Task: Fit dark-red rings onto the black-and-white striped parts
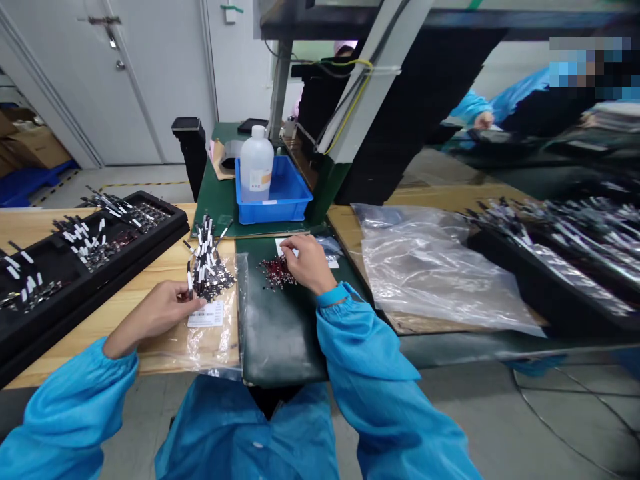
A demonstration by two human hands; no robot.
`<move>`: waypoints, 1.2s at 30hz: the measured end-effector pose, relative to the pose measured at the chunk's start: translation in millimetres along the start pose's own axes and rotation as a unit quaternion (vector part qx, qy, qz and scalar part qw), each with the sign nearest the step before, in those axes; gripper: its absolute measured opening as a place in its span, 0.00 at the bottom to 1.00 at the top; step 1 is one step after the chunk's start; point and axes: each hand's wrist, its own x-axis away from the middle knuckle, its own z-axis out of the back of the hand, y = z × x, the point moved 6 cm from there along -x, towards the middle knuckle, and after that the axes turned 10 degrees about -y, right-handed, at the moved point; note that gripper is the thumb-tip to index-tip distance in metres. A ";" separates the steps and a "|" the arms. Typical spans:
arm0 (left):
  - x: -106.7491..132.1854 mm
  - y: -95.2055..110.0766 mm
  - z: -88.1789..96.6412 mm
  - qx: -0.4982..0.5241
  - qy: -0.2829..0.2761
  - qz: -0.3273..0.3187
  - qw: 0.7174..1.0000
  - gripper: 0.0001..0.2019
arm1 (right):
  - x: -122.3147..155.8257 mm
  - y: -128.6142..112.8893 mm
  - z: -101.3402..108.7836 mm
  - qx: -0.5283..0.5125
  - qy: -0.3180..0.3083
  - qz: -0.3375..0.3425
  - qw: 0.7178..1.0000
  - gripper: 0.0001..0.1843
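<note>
My left hand (163, 308) is closed, thumb and fingers pinching a thin black-and-white flex strip (190, 280) that stands upright. Right beside it lies a heap of similar flex strips (206, 263) on a clear plastic bag (227, 337), which has a white printed label (206, 315). My right hand (306, 261) is closed in a pinch at the edge of a pile of tiny dark-red and silver parts (278, 272) on the green mat (280, 333). Whatever is between those fingertips is too small to make out.
Black trays (75, 280) with grouped strips stand on the left. Behind, a blue bin (300, 190) holds a white plastic bottle (257, 160). A large clear bag (435, 267) lies on the right near more filled black trays (565, 280). A slanted post (373, 80) rises ahead; a co-worker's hand (484, 120) shows beyond.
</note>
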 end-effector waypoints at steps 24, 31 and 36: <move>-72.7 17.0 -20.7 0.364 0.030 -0.086 0.927 0.19 | 0.4 4.8 -0.5 -0.305 0.027 -0.049 0.951 0.12; -72.1 20.3 -27.6 0.390 0.037 -0.093 0.915 0.20 | 6.8 -23.7 -16.9 -0.453 -0.081 -0.050 0.887 0.17; -70.0 22.8 -27.7 0.385 0.048 -0.099 0.916 0.20 | 12.3 -45.5 -27.8 -0.434 -0.138 -0.025 0.890 0.14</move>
